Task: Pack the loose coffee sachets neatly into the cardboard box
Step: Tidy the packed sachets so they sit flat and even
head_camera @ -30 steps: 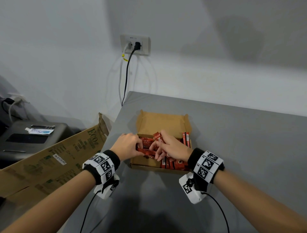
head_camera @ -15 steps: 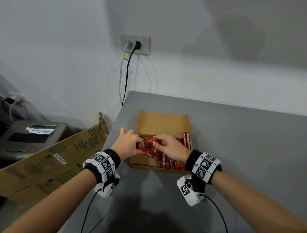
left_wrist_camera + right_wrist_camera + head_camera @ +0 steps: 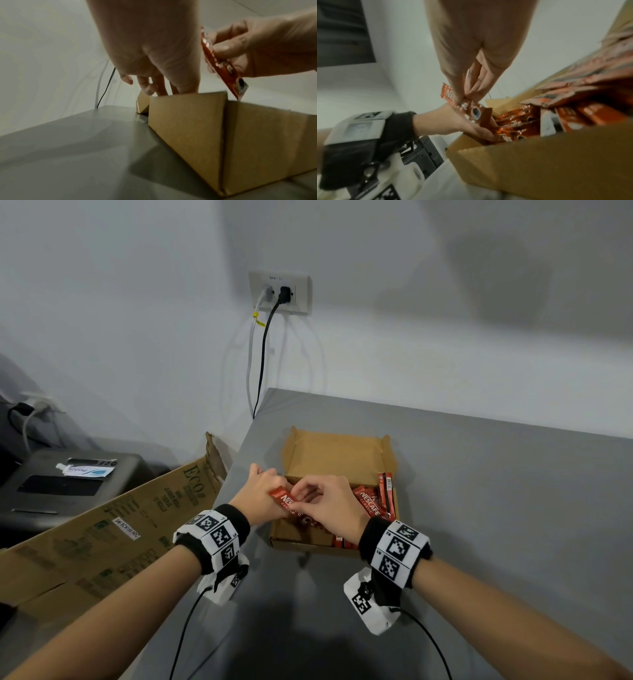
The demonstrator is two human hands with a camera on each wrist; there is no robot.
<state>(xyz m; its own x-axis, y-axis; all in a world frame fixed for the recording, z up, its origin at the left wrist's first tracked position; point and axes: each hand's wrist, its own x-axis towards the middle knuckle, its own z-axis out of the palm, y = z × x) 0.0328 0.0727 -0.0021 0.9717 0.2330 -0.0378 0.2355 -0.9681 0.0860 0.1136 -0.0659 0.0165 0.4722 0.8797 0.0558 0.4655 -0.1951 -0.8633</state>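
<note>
A small open cardboard box (image 3: 337,455) sits on the grey table, lid flap up at the back. Several red coffee sachets (image 3: 371,505) lie inside it, some standing on edge at the right wall. My right hand (image 3: 298,498) pinches one red sachet (image 3: 286,501) between thumb and fingertips, holding it tilted over the box's left side. In the right wrist view the right hand (image 3: 465,97) grips that sachet (image 3: 462,105) near its middle. My left hand (image 3: 263,491) hangs over the left wall, its fairly straight fingers (image 3: 150,86) reaching into the box beside the packed sachets (image 3: 518,121).
The box stands near the table's left edge (image 3: 239,474). Beyond that edge leans a large flattened carton (image 3: 102,535), with a grey machine (image 3: 68,484) behind it. A wall socket (image 3: 281,292) with two cables is above. Bare table (image 3: 496,508) stretches to the right.
My right hand has lifted one sachet up and to the left, out of the pile. My left hand has shifted slightly farther back along the left wall.
</note>
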